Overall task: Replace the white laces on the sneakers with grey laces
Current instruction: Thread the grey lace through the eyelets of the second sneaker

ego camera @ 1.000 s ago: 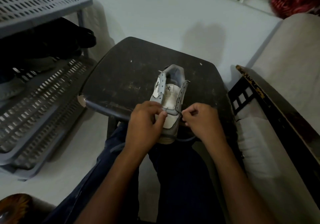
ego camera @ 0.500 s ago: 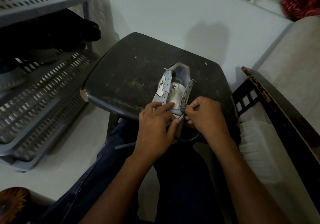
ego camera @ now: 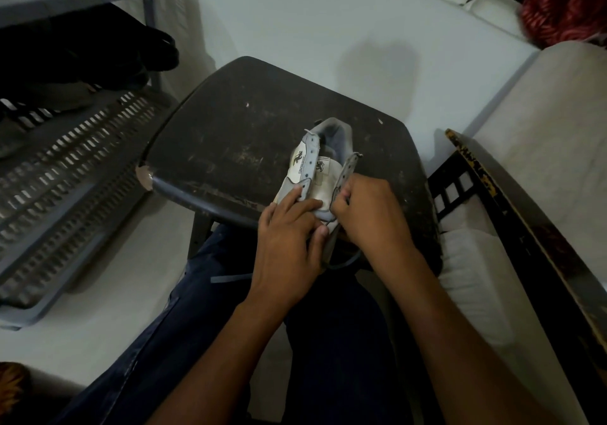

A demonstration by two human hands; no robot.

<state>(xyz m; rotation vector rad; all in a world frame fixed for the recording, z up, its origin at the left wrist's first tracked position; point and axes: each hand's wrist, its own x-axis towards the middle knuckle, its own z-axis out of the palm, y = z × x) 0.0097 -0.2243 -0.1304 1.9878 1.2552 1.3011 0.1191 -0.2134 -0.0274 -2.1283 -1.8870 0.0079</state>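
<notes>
Since a second ago, the left hand [ego camera: 289,237] has been laid flatter over the near left part of the sneaker [ego camera: 320,175], where its fingers were earlier pinched together at the lowest eyelets, and the right hand [ego camera: 368,211] has been brought in closer against the right eyelet strip. The sneaker, white with grey trim, is seen at the near edge of the dark stool [ego camera: 246,135], heel far and toe near, with its tongue exposed and both eyelet strips spread apart. The left hand's fingers are stretched out and pressed on the left side panel, the thumb being set against the near part of the shoe; nothing is clasped in it. The right hand is curled tight at the base of the right eyelet strip, and the strip or the lace appears to be pinched there, though which of the two cannot be told. A grey lace [ego camera: 341,262] is looped below the hands at the toe, and one flat end of it is laid across the dark trouser leg [ego camera: 184,319] to the left. A grey slotted shoe rack [ego camera: 65,148] is seen at the left, with dark shoes on its upper shelf. A pale cushioned seat [ego camera: 542,129] is seen at the right.
</notes>
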